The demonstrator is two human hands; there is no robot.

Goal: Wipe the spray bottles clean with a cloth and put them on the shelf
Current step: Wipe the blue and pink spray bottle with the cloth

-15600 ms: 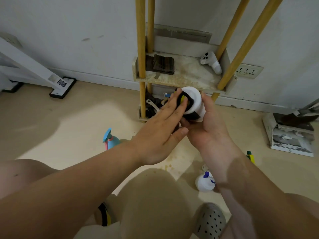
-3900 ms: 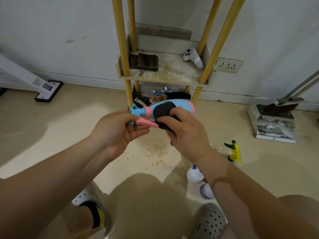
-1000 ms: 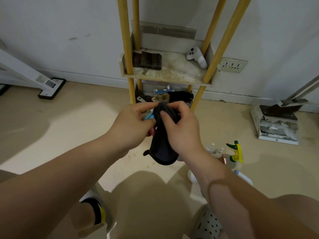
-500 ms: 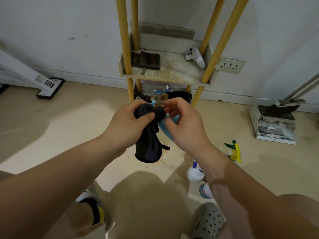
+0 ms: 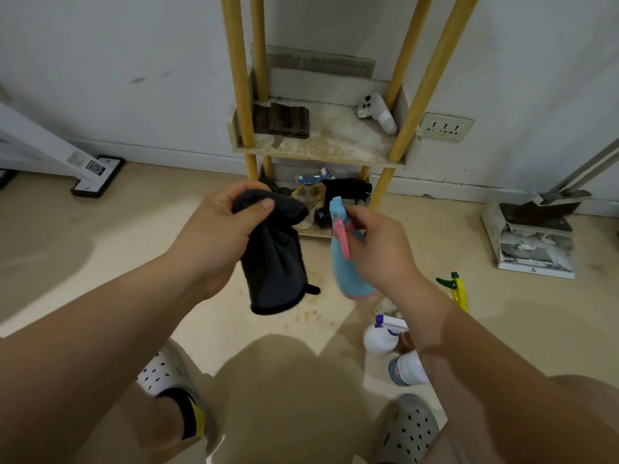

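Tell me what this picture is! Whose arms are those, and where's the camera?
There is no machine here: those are a person's own arms. The camera sits on their head and looks down, so you see what they see. The left hand grips a dark cloth. The right hand holds a blue spray bottle with a pink trigger. On the floor are more bottles, such as a white spray bottle and a green-and-yellow sprayer. Ahead stands the shelf with yellow poles, where a white controller lies.
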